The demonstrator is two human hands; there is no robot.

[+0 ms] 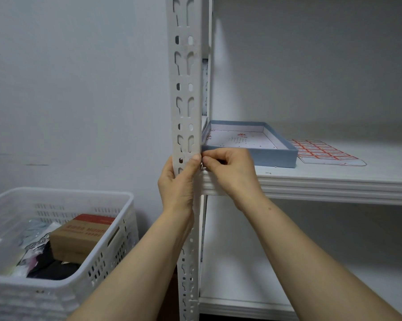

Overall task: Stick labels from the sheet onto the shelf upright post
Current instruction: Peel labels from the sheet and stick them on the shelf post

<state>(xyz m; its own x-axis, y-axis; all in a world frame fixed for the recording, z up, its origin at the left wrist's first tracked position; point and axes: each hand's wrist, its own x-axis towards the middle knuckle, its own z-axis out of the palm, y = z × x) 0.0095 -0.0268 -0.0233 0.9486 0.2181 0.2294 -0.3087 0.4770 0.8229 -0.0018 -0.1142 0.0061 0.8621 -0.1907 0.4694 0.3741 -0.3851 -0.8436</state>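
The white slotted shelf upright post (186,89) runs top to bottom through the middle of the view. My left hand (178,181) wraps around the post at shelf height, thumb on its front edge. My right hand (227,167) is pinched against that same edge, fingertips touching the left thumb. A small label (201,165) sits between the fingertips, mostly hidden. The label sheet (322,151), white with red-bordered stickers, lies flat on the shelf to the right.
A shallow blue box lid (248,156) sits on the white shelf board (334,181) just behind my right hand. A white perforated basket (102,262) with a cardboard box and bags stands on the floor at the left. A lower shelf (241,286) is below.
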